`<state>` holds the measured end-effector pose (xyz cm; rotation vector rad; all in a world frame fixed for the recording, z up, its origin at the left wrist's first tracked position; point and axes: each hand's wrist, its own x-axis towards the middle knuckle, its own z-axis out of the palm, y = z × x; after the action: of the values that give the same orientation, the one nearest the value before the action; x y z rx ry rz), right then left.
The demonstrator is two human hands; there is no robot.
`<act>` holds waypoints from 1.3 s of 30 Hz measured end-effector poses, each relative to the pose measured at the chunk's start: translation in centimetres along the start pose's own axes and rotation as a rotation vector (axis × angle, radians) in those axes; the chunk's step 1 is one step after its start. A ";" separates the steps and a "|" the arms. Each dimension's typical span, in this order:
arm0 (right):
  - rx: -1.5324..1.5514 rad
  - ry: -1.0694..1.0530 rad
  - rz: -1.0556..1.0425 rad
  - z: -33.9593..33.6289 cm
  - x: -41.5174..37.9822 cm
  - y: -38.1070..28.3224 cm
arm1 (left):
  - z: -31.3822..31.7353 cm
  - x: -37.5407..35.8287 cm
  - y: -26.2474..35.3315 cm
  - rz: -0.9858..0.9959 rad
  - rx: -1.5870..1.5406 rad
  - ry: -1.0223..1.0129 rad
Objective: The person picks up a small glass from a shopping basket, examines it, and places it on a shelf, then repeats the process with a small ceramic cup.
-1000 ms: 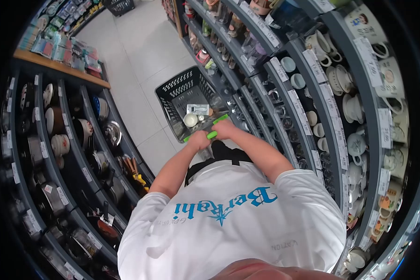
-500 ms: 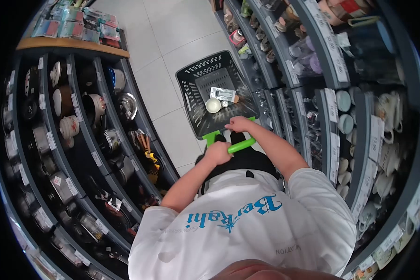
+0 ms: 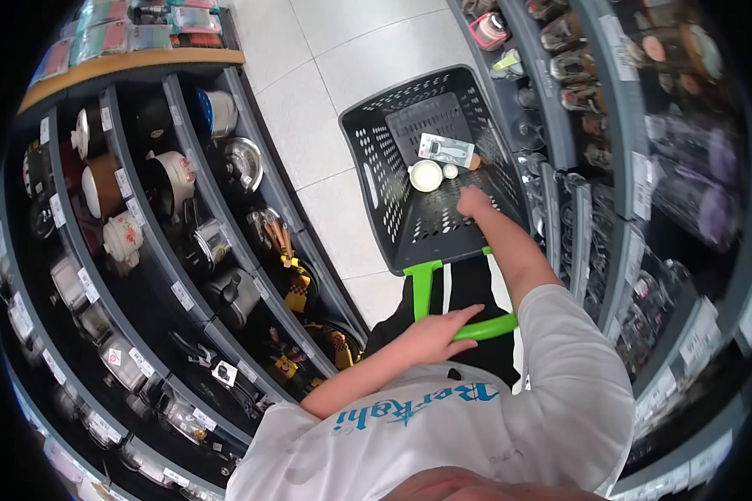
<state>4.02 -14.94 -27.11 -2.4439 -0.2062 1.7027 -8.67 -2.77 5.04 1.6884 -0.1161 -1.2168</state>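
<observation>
My left hand [image 3: 444, 336] is on the green handle [image 3: 495, 326] of a dark grey shopping basket [image 3: 376, 238], the bar between its thumb and rather straight fingers. Over the basket's near right part, my right hand [image 3: 474, 202] reaches down with fingers curled; what they hold, if anything, is hidden. Just beyond it in the basket lie a cream round bowl [image 3: 426, 176], a small white round item [image 3: 450, 171] and a carded package [image 3: 446, 150] with a grey tool-like item. A brown piece [image 3: 475, 161] shows beside the package.
Left of me runs a shelf rack [image 3: 194, 321] with pots [image 3: 122, 234], pans and lids. Glassware and purple items [image 3: 714, 188] fill the right shelves. Pale floor tiles [image 3: 322, 108] lie between them. Packaged goods [image 3: 104, 42] top a wood-edged shelf at far left.
My right hand has moved from the basket's near rim forward over its inside. My left hand's fingers have straightened on the handle. The basket sits a little farther right in view.
</observation>
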 end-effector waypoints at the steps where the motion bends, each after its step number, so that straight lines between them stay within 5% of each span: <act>1: -0.001 -0.006 0.038 -0.5 0.5 -0.5 | -0.4 -0.1 0.4 -0.025 -0.033 -0.002; 11: -0.058 -0.107 0.128 2.7 12.5 0.7 | -2.6 1.4 -1.5 -0.007 -0.343 -0.283; 20: -0.029 -0.147 0.200 6.9 19.3 1.2 | -1.8 1.6 -4.2 -0.012 -0.232 -0.112; 39: -0.115 -0.103 0.107 4.2 14.9 1.7 | -2.3 0.8 -2.2 0.046 -0.043 -0.066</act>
<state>5.24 -13.43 -42.62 -2.4911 -0.1945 1.9153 -7.53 -0.61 2.84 1.6003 -0.1668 -1.2332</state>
